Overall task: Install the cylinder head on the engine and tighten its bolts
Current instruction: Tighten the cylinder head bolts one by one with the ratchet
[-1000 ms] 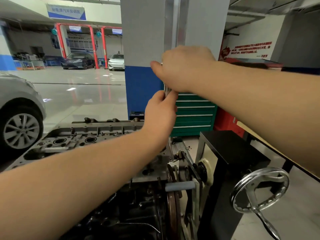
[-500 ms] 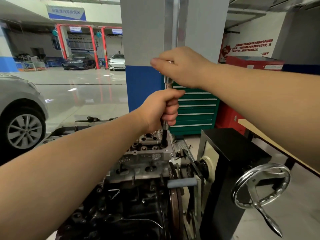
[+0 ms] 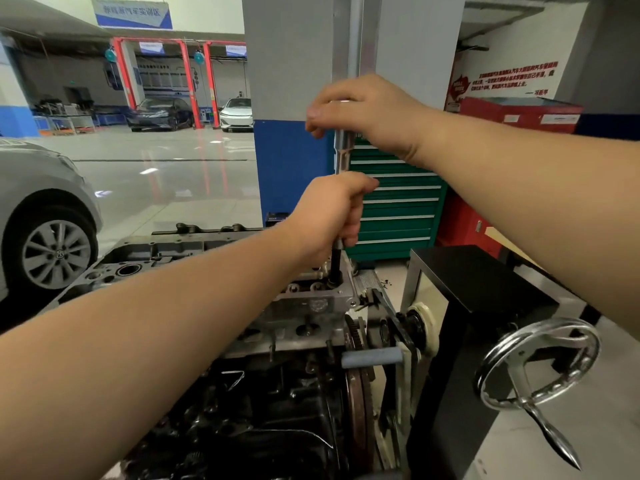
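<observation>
Nearest, below both hands, a dark greasy engine block is seen, w/ a toothed rust-brown flywheel at its right end and a chrome spoked handwheel on a black steel stand further right. On top of the block the grey cast-aluminium cylinder head is seated, running away to the left beneath the left forearm. A long upright chrome socket extension w/ black lower tip is planted in a bolt recess at the head's right end, directly under the left fingers. The shaft's lower part is wrapped by the left hand, fingers curled fully round it, thumb on top. Just above, w/ a short bare length of shaft between, the tool's top end is gripped by the right hand, fingers closed over it; what kind of handle sits inside cannot be told. Beyond the fingers a green metal drawer cabinet is seen, beside a grey-and-blue pillar; a silver car is parked far left.
</observation>
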A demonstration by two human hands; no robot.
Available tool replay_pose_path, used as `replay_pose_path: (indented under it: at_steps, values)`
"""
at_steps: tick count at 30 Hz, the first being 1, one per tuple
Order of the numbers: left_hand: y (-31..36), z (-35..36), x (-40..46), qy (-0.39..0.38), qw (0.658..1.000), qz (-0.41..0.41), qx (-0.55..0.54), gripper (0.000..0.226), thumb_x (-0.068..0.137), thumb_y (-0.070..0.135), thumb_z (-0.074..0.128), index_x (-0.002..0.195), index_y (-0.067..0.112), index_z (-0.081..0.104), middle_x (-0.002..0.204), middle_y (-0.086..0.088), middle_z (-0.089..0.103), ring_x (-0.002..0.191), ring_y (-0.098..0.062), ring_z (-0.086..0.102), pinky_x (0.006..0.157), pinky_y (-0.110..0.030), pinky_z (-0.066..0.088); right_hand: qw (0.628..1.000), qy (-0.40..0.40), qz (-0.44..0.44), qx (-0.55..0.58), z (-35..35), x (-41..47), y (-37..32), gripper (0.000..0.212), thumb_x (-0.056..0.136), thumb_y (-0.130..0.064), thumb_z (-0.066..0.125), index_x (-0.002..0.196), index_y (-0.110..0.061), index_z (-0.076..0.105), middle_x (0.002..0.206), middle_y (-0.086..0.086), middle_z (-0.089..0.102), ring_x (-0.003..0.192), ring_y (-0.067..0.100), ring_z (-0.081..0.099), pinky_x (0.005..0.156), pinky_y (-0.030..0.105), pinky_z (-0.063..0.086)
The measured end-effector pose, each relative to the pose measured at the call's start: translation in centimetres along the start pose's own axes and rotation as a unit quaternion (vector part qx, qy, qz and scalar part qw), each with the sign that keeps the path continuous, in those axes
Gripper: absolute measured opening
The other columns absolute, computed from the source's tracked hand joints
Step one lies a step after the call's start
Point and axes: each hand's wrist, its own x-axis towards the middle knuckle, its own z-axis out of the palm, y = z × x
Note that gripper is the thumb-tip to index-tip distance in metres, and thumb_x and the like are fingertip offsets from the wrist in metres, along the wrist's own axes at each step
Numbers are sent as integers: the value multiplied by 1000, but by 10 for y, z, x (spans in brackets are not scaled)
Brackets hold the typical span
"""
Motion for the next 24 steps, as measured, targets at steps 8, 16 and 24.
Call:
replay_pose_path:
  at_steps: [8, 16, 24]
  values:
    - [-12, -6, 5, 27, 1000, 10, -3, 47, 97, 40, 64, 63, 19, 41, 53, -4, 34, 45, -20, 32, 45, -26, 36, 828, 87, 100, -545, 12, 13, -29, 51, 92, -76, 27, 91, -27, 41, 69, 3, 31, 79, 30, 47, 55, 34, 30]
    - [-18, -8, 1, -33, 999, 15, -36, 53, 101, 25, 58, 53, 28, 35, 50, 4, 27, 47, -18, 18, 48, -29, 22, 976, -11, -10, -217, -4, 2, -15, 52, 81, -83, 57, 97, -36, 75, 94, -14, 71, 96, 8, 64, 99, 36, 44]
    - [-36, -13, -3, -69, 997, 18, -9, 47, 104, 23, 58, 60, 19, 42, 51, -1, 36, 46, -20, 30, 54, -33, 32, 885, 109, 52, -449, 13, 5, -13, 78, 89, -89, 23, 64, -20, 50, 64, 1, 47, 59, 26, 46, 56, 34, 33]
